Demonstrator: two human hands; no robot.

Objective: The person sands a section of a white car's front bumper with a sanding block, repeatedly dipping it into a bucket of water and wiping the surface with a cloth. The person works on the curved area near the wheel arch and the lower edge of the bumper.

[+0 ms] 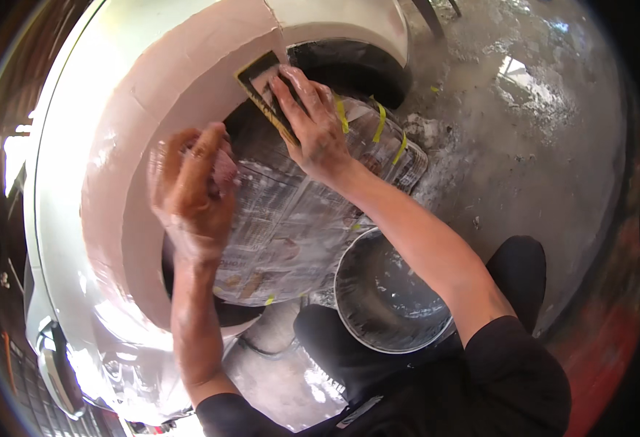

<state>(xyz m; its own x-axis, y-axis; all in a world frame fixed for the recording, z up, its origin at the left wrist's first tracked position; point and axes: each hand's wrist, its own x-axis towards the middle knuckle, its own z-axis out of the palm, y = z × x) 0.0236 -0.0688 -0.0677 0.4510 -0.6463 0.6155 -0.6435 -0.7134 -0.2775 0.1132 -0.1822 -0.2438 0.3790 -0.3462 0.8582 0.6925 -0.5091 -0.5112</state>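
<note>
My right hand (318,135) grips a sanding block (250,84), a flat, dark rectangular block with a worn yellowish edge. The block is at the upper part of a car's wheel arch (141,109), where a broad pinkish-beige filler or primer band curves over white paint. My left hand (189,189), blurred by motion, is closed around a wet pink cloth or sponge (225,173) in front of the same band, lower and to the left. Between and below both hands, the wheel is covered with newspaper (283,218) held by yellow-green tape strips (379,124).
A dark round bucket (349,320) holding cloudy water stands between my knees, under my right forearm. Wet grey concrete floor (524,167) spreads out on the right. A car side mirror (59,368) juts out at the lower left. A dark opening (349,65) lies under the bumper.
</note>
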